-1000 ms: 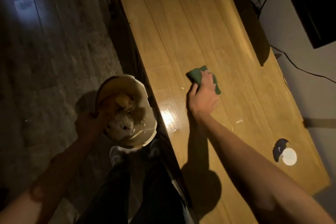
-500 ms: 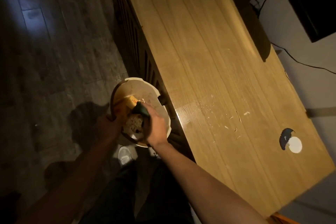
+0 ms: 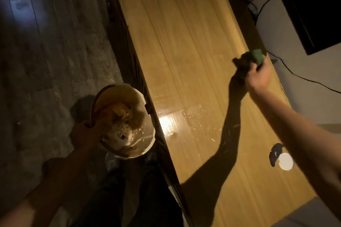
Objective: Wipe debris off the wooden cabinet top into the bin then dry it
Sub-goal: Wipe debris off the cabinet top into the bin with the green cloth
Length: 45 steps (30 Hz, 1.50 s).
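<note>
Progress: mid-wipe, drying not begun | your right hand (image 3: 258,77) grips the green cloth (image 3: 255,58) at the cabinet top's (image 3: 184,42) far edge | your left hand (image 3: 86,134) clasps the bin (image 3: 145,145) rim beside the near edge | crumbs (image 3: 193,118) remain

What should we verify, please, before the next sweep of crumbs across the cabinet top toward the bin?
1. Green cloth gripped in the right hand: ok.
2. Cloth placed behind the debris, on the far side from the bin: ok.
3. Cloth pressed on the cabinet top: cannot tell, the image is blurred.
4. Bin held by the left hand against the cabinet's front edge: ok.
5. Bin rim below the surface level: cannot tell.
6. White round object clear of the sweep path: ok, it lies to the side of the crumbs.
</note>
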Tool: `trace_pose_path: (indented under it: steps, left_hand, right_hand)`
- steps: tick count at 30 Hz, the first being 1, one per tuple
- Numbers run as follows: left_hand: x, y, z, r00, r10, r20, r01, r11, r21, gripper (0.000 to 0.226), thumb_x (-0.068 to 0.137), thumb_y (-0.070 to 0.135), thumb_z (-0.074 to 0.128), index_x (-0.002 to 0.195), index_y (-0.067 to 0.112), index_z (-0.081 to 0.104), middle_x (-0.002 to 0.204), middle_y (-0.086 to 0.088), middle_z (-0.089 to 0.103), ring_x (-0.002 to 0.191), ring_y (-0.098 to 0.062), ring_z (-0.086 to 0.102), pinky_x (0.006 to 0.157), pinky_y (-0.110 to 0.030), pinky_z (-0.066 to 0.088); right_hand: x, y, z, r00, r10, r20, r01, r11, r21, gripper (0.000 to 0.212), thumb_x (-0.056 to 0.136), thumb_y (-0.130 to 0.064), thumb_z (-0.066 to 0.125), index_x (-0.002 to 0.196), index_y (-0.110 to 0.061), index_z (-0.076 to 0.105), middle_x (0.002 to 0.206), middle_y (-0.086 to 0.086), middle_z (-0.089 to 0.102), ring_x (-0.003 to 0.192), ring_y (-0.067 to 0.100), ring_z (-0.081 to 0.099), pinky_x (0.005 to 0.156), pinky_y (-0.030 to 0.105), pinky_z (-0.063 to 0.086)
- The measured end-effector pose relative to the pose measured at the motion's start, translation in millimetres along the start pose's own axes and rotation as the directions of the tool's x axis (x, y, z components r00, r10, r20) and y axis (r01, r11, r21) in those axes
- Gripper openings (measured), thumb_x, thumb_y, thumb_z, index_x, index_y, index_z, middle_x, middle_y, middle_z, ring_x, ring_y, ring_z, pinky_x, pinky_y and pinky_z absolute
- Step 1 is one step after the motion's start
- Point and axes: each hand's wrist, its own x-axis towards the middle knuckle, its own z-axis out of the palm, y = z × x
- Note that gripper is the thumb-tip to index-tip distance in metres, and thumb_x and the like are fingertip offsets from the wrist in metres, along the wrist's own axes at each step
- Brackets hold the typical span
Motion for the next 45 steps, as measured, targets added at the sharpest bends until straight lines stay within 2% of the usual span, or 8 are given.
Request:
trace_pose_path:
  steps: [6,15,23,30,33,37,42,45]
  left_hand:
    - [1,16,0,0.998,-0.055,0.007,0.056,0.995,-0.086,0.048,0.066,0.058,0.069,0.062,0.010,0.062,0.063,-0.013,0.062,0.062,-0.030,0.060,0.063,-0.036,0.050]
    - [1,16,-3,0.997,-0.067,0.033,0.070,0.993,-0.096,0.047,0.066,0.049,0.068,0.072,0.002,0.066,0.084,-0.027,0.070,0.083,-0.040,0.068,0.084,-0.052,0.057]
    - [-3,0,-12,0.999,-0.009,0.046,0.014,0.996,-0.094,0.044,0.077,0.042,0.082,0.054,0.013,0.059,0.054,-0.002,0.056,0.054,-0.014,0.052,0.053,-0.027,0.040]
    - [-14,-13,-27,0.981,-0.005,0.192,0.032,0.990,-0.139,0.028,0.089,0.038,0.072,0.075,0.014,0.065,0.064,0.003,0.061,0.060,-0.010,0.058,0.049,-0.022,0.038]
    - [-21,-20,-29,0.972,-0.014,0.233,0.048,0.989,-0.140,0.032,0.091,0.039,0.069,0.076,0.011,0.065,0.067,-0.003,0.063,0.063,-0.018,0.062,0.052,-0.026,0.042]
    - [-27,-23,-30,0.958,-0.011,0.286,0.047,0.992,-0.119,0.028,0.092,0.030,0.071,0.097,0.002,0.068,0.087,-0.015,0.065,0.079,-0.032,0.063,0.076,-0.041,0.052]
    - [-36,-33,-26,0.959,0.067,0.276,-0.078,0.997,0.029,0.031,0.094,0.038,0.066,0.080,0.010,0.063,0.089,-0.021,0.070,0.074,-0.033,0.063,0.075,-0.045,0.054]
    - [-40,-42,-25,0.957,0.075,0.280,-0.107,0.989,0.099,0.044,0.096,0.046,0.061,0.090,0.003,0.068,0.086,-0.020,0.070,0.081,-0.039,0.066,0.078,-0.048,0.054]
  right_hand:
    - [65,12,28,0.990,0.141,0.009,-0.137,0.974,-0.181,0.038,0.106,-0.021,0.049,0.144,-0.021,0.049,0.142,0.011,0.058,0.133,0.033,0.054,0.114,0.046,0.042]
    - [-25,-55,95,0.952,-0.274,0.135,0.287,0.954,-0.084,0.041,0.099,-0.012,0.054,0.140,-0.017,0.052,0.139,0.009,0.059,0.129,0.029,0.054,0.107,0.045,0.044]
    - [-214,-102,134,0.793,-0.525,0.309,0.519,0.848,0.109,0.049,0.093,0.004,0.057,0.138,-0.016,0.060,0.149,0.003,0.056,0.145,0.021,0.043,0.126,0.040,0.013]
    - [-336,-103,152,0.466,-0.425,0.776,0.509,0.846,0.157,0.042,0.105,-0.019,0.052,0.147,-0.019,0.048,0.145,0.015,0.052,0.129,0.027,0.052,0.111,0.028,0.038]
    - [-354,-100,144,0.540,-0.413,0.733,0.454,0.877,0.160,0.046,0.101,-0.006,0.055,0.145,-0.019,0.053,0.150,0.011,0.054,0.142,0.028,0.045,0.119,0.026,0.019]
    - [-332,-101,105,0.717,-0.373,0.589,0.285,0.928,0.241,0.039,0.102,-0.010,0.054,0.140,-0.015,0.058,0.129,0.010,0.069,0.119,0.028,0.063,0.107,0.039,0.046]
    - [-264,-69,34,0.913,-0.238,0.332,0.144,0.948,0.283,0.034,0.106,-0.017,0.052,0.139,-0.012,0.057,0.113,-0.009,0.067,0.094,-0.017,0.058,0.083,0.000,0.042]
    - [-206,-23,-14,0.955,-0.164,0.246,0.117,0.974,0.194,0.036,0.107,-0.019,0.047,0.143,-0.016,0.053,0.126,-0.007,0.065,0.112,-0.006,0.059,0.100,0.018,0.046]
